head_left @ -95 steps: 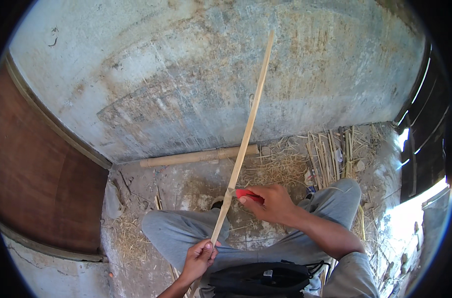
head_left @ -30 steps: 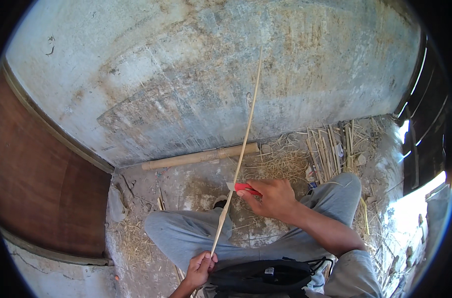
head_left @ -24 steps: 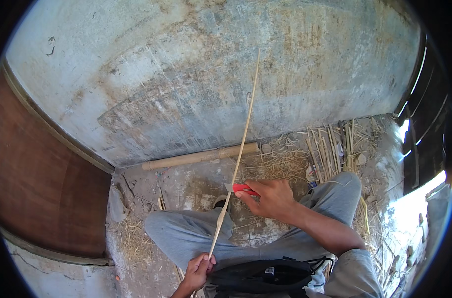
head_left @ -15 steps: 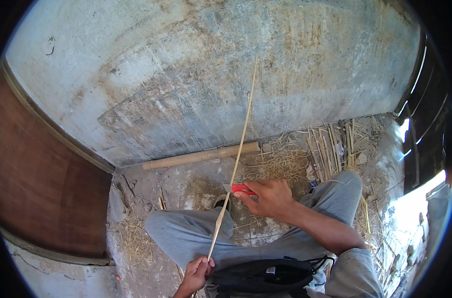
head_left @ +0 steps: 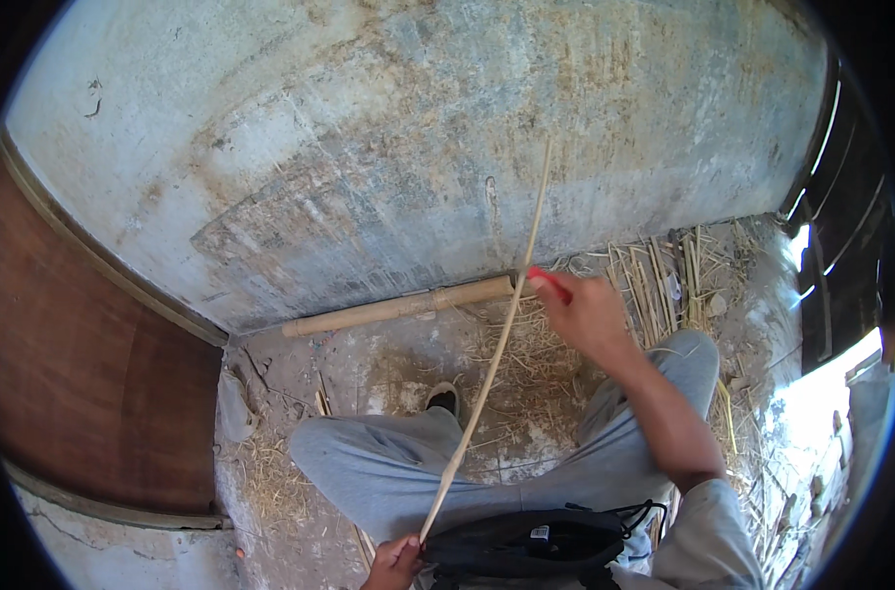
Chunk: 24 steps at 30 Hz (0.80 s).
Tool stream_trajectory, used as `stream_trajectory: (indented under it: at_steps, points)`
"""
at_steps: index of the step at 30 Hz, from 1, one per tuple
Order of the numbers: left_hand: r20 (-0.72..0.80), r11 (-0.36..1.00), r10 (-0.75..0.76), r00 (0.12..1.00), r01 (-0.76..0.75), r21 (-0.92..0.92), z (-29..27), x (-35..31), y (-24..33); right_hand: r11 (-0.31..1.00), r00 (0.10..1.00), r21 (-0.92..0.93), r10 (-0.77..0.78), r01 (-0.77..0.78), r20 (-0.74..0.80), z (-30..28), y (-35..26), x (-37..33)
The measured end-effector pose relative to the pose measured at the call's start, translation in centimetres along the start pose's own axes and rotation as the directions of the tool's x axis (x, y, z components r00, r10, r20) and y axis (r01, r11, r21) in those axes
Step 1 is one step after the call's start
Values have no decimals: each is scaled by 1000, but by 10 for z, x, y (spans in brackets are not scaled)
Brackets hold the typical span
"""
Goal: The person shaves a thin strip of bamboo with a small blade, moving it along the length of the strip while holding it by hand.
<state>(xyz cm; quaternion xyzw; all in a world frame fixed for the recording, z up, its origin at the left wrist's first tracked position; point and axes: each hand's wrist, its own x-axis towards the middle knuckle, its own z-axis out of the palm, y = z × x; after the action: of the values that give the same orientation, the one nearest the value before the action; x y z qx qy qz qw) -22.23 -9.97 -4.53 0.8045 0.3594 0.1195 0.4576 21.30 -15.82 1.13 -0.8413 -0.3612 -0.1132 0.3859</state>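
Observation:
A long, thin bamboo strip [head_left: 490, 375] slants up and away from my lap, its far end in front of the stained wall. Its near end is pinched by my left hand [head_left: 396, 564], low beside the black pouch [head_left: 516, 543] on my lap. Farther out along the strip, my right hand [head_left: 593, 317] is closed around a red-handled cutter knife [head_left: 551, 284]. The knife's front meets the strip from the right; its blade cannot be made out now. A pale, thicker node shows on the strip between the hands, nearer the left one.
A thick bamboo pole [head_left: 398, 308] lies along the foot of the wall [head_left: 369, 147]. Several split bamboo sticks [head_left: 654, 295] lie at the back right, near curly shavings [head_left: 536, 369]. A brown door panel [head_left: 93, 344] stands at left, with a crumpled plastic bag [head_left: 238, 411] beside it.
My right hand with the knife has moved away from me along the strip, up and to the right. The strip's far end has swung right, and my left hand has dropped slightly.

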Motion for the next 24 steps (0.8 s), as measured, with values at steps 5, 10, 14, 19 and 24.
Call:
stream_trajectory:
  at_steps: [5,10,14,19,24]
  points:
    - [148,903,-225,963,263,-339,-12,2,20,980,998,199,-26,15,50,-4,-14,-19]
    - [23,946,-105,994,107,-305,0,16,5,901,923,334,-346,276,171,13,-55,-67]
    - [20,927,-123,992,122,-353,2,21,10,891,855,325,-416,316,311,16,-60,-79]
    - [-1,927,-77,997,71,-367,5,22,8,895,896,315,-392,317,211,15,-48,-65]
    - [107,885,-172,979,201,-419,0,24,13,905,901,237,-398,354,173,13,-47,-65]
